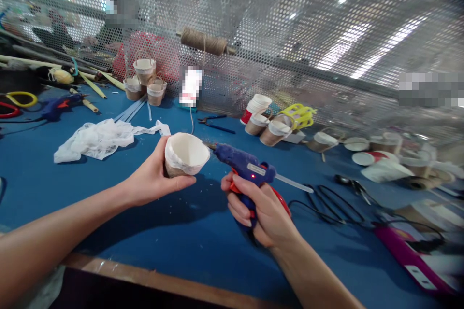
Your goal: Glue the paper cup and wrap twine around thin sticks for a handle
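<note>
Fingers of the left hand (147,183) are closed around a small cup (188,150), the thumb low along its near side; those behind it are hidden. The cup is held tilted above the counter (195,246), mouth partly facing the camera. Squeezed too hard, its thin-looking wall could probably buckle. Fingers of the right hand (263,207) are wrapped about the handle of a glue gun (246,161), the index at the orange trigger (a red light glows on the body). Its nozzle (210,145) points at the cup's rim; whether they touch, I cannot tell. A slip there might burn the left hand or smear glue over the lace band (173,157), and overpressing the trigger could cause drips. Further out, the lace heap (96,140) has a loose strip reaching near the cup, so it might snag or catch glue. On the right, loops of black cable (337,207) could drag if tugged.
</note>
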Action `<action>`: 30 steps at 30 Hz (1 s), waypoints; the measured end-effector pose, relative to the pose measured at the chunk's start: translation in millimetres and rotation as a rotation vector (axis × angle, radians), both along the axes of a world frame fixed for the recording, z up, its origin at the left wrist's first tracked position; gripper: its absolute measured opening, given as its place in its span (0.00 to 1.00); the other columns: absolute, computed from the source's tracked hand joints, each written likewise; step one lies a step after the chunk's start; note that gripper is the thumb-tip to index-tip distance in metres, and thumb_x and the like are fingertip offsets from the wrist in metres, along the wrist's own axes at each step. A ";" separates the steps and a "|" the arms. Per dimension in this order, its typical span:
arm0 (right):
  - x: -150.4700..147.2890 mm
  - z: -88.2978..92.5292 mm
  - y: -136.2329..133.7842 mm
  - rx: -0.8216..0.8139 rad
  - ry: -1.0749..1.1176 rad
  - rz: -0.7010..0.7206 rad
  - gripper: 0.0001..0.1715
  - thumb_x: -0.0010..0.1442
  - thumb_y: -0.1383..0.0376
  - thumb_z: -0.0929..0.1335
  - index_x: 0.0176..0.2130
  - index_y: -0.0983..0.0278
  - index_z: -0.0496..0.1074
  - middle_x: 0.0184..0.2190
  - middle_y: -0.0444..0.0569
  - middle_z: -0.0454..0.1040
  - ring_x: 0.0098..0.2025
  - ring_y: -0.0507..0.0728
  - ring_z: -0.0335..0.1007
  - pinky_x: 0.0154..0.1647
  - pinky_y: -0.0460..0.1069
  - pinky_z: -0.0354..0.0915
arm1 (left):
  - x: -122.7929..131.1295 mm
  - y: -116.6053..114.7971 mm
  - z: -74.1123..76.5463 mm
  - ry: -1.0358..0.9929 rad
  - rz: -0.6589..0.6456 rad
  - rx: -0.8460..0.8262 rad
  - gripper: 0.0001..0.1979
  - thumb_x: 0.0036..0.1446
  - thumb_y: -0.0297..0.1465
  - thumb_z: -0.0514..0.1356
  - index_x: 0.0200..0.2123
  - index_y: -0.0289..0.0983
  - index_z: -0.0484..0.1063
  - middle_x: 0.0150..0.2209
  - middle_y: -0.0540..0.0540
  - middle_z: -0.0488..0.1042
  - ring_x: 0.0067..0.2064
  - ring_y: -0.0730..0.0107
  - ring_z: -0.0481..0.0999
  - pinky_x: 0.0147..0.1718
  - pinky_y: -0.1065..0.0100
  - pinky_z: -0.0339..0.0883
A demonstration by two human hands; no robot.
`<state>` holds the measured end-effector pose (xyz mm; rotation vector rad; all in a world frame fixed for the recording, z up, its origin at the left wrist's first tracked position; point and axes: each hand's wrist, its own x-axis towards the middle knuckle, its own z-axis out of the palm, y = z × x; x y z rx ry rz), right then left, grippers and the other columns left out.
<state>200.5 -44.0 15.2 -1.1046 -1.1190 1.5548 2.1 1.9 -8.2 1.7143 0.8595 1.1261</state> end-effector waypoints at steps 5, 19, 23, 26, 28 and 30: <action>1.4 -1.4 -0.5 0.174 -0.302 -0.108 0.15 0.54 0.57 0.65 0.28 0.67 0.68 0.09 0.38 0.59 0.11 0.46 0.53 0.12 0.42 0.51 | 0.4 0.3 4.0 0.049 0.038 0.022 0.28 0.44 0.33 0.63 0.46 0.36 0.54 0.42 0.44 0.68 0.43 0.67 0.70 0.43 0.64 0.65; 7.1 7.5 -1.2 0.254 -0.793 -0.148 0.16 0.51 0.57 0.66 0.20 0.65 0.65 0.09 0.40 0.62 0.12 0.48 0.59 0.15 0.44 0.60 | -5.3 9.4 -2.5 0.208 0.038 0.116 0.29 0.44 0.32 0.63 0.47 0.38 0.52 0.44 0.44 0.66 0.44 0.64 0.69 0.42 0.62 0.65; 13.5 10.8 -0.3 0.287 -0.770 -0.062 0.17 0.53 0.56 0.65 0.22 0.66 0.68 0.09 0.40 0.62 0.12 0.48 0.58 0.16 0.44 0.61 | -6.5 9.1 -1.7 0.236 -0.018 0.110 0.30 0.45 0.33 0.63 0.49 0.38 0.52 0.44 0.43 0.67 0.44 0.63 0.69 0.43 0.61 0.65; 16.5 11.5 1.3 0.309 -0.769 -0.100 0.17 0.54 0.56 0.65 0.25 0.67 0.70 0.09 0.40 0.61 0.12 0.48 0.58 0.15 0.44 0.59 | -6.9 8.3 -1.2 0.233 -0.036 0.111 0.31 0.44 0.33 0.64 0.49 0.38 0.52 0.47 0.41 0.66 0.47 0.61 0.67 0.46 0.59 0.63; 17.6 11.4 2.8 0.312 -0.786 -0.094 0.18 0.54 0.56 0.64 0.24 0.67 0.70 0.09 0.40 0.61 0.12 0.47 0.58 0.15 0.44 0.58 | -7.0 7.7 -0.6 0.228 -0.044 0.109 0.31 0.44 0.33 0.64 0.49 0.38 0.52 0.48 0.41 0.65 0.48 0.61 0.67 0.46 0.59 0.63; 18.5 11.5 3.8 0.298 -0.811 -0.060 0.18 0.54 0.56 0.64 0.22 0.67 0.69 0.09 0.40 0.62 0.12 0.47 0.58 0.16 0.44 0.59 | -7.1 7.2 0.3 0.230 -0.042 0.105 0.31 0.44 0.33 0.64 0.49 0.38 0.52 0.47 0.42 0.65 0.46 0.62 0.68 0.44 0.61 0.64</action>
